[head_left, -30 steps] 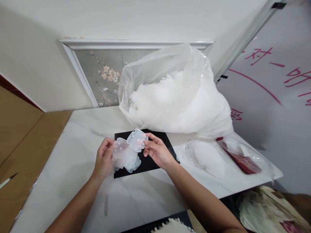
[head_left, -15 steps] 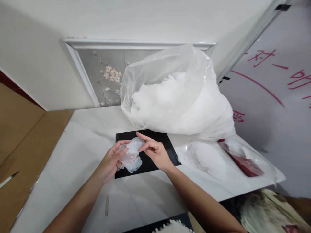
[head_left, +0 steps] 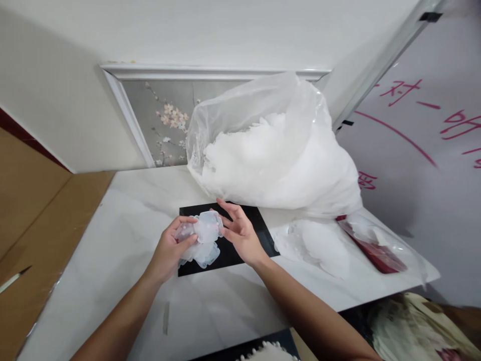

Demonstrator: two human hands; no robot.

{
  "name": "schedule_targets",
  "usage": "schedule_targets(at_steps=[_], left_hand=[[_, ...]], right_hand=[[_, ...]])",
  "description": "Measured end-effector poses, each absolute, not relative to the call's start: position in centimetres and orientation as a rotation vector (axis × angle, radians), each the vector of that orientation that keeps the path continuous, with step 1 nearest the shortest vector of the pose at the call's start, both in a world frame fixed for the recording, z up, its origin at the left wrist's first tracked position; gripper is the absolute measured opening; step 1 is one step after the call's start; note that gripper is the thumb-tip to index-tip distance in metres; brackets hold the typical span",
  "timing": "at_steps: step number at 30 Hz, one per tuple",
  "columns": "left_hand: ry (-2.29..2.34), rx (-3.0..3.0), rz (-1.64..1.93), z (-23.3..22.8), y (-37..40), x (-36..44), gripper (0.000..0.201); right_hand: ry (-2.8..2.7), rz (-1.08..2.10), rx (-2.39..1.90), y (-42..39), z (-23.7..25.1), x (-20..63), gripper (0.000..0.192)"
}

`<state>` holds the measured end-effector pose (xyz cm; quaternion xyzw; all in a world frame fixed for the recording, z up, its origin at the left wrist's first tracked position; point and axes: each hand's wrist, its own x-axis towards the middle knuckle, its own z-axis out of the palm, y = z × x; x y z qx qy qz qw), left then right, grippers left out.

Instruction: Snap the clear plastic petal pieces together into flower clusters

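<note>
My left hand (head_left: 167, 253) is closed on a frosted, see-through plastic piece (head_left: 207, 225) with small rounded tabs along its edge. Its thumb lies on top and its fingers are behind; whether several pieces are stacked there I cannot tell. Beside that piece, my right hand (head_left: 243, 238) has its fingers spread, and its thumb and one fingertip come close to or touch the right edge. More such clear pieces (head_left: 209, 254) lie just below, on a black rectangular mat (head_left: 235, 253).
Behind the mat stands a large clear bag (head_left: 270, 170) full of white pieces. To the right lie a packet of white pieces (head_left: 325, 248) and a red item under clear plastic (head_left: 383, 253). A whiteboard (head_left: 421, 210) borders the table's right; cardboard (head_left: 45, 240) lies left.
The plastic piece in my left hand now faces up flatter, with its tabbed outline showing. My right hand has turned, its fingers spreading more upward near the piece's right edge.
</note>
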<state>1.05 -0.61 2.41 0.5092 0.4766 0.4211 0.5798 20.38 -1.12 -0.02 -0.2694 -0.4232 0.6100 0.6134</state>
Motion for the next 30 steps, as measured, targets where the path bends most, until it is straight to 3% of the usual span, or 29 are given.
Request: schedule_targets(at_steps=[10,17,27,30], left_hand=[[1.118,1.253,0.978,2.6,-0.5,0.8,0.034],[1.042,0.978,1.041,3.8,-0.3,1.0,0.059],[0.838,0.704,0.992,4.4,-0.2,0.8,0.054],[0.796,0.729,0.978,4.5,-0.3,0.8,0.059]], right_hand=[[-0.992,1.436,-0.657,-0.9,-0.2,20.6,0.037],[-0.956,1.427,-0.734,-0.8,-0.3,20.7,0.034],[-1.145,1.147,-1.013,-0.8,0.3,22.1,0.017],[-1.388,0.946,-1.120,-1.2,0.3,21.9,0.023]])
